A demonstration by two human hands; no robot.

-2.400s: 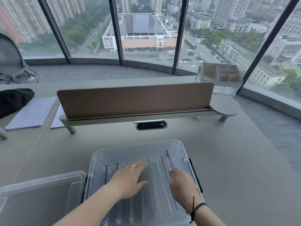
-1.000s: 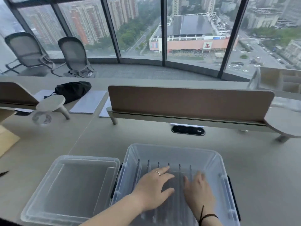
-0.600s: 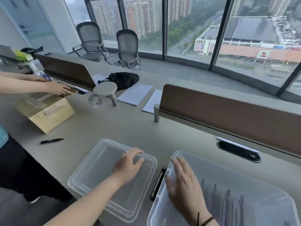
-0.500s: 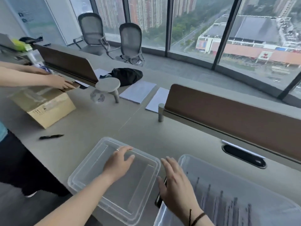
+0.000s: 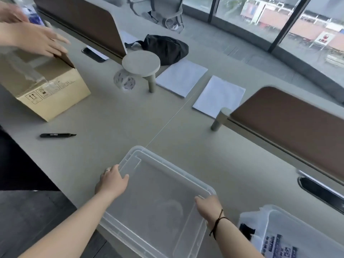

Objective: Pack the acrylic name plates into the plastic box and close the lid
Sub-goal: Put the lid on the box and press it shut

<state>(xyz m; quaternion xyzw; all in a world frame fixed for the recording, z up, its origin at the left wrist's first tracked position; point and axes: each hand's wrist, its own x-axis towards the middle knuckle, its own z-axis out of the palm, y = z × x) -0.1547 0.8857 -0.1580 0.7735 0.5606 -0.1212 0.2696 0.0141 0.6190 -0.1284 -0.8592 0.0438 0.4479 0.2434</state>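
The clear plastic lid [image 5: 158, 198] lies flat on the grey desk in front of me, partly over the desk's near edge. My left hand [image 5: 111, 181] grips its left rim, thumb on top. My right hand [image 5: 208, 206] holds its right rim, fingers curled over the edge. The clear plastic box [image 5: 290, 233] stands at the bottom right, only its left corner in view, with a black latch and a printed label; the name plates inside it are not visible.
Another person's hands [image 5: 37, 40] work at a cardboard box [image 5: 42, 84] at the far left. A black marker [image 5: 57, 135], a tape roll [image 5: 124, 81], paper sheets [image 5: 219, 96], a black bag [image 5: 163, 47] and brown desk dividers [image 5: 290, 127] lie beyond.
My hands left the box with the plates and moved left onto the lid, now gripping its two sides. My view swung left and down, pushing the box to the bottom right.
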